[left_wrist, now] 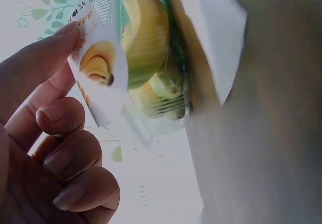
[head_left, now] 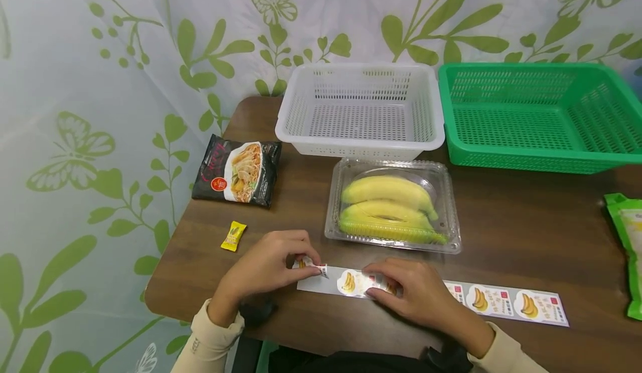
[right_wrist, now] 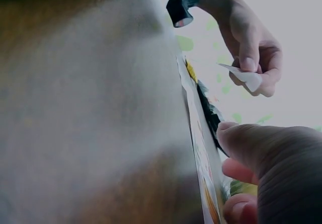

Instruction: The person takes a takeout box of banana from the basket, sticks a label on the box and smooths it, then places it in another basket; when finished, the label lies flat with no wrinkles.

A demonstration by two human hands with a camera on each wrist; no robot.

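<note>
Banana label [left_wrist: 103,65] pinched in the left grip [head_left: 275,261], at the box's [head_left: 450,219] eight o'clock; right grip [head_left: 420,292] over the strip [head_left: 501,304], hold unclear. Peeling seems done; the next move likely calls for crease-free handling.

The right hand [head_left: 416,292] hid the middle of the strip [head_left: 318,284]; the left hand [head_left: 276,260] covered part of a sticker [left_wrist: 98,70]. Rightward of both, the head view cropped a bag [head_left: 633,245].
</note>
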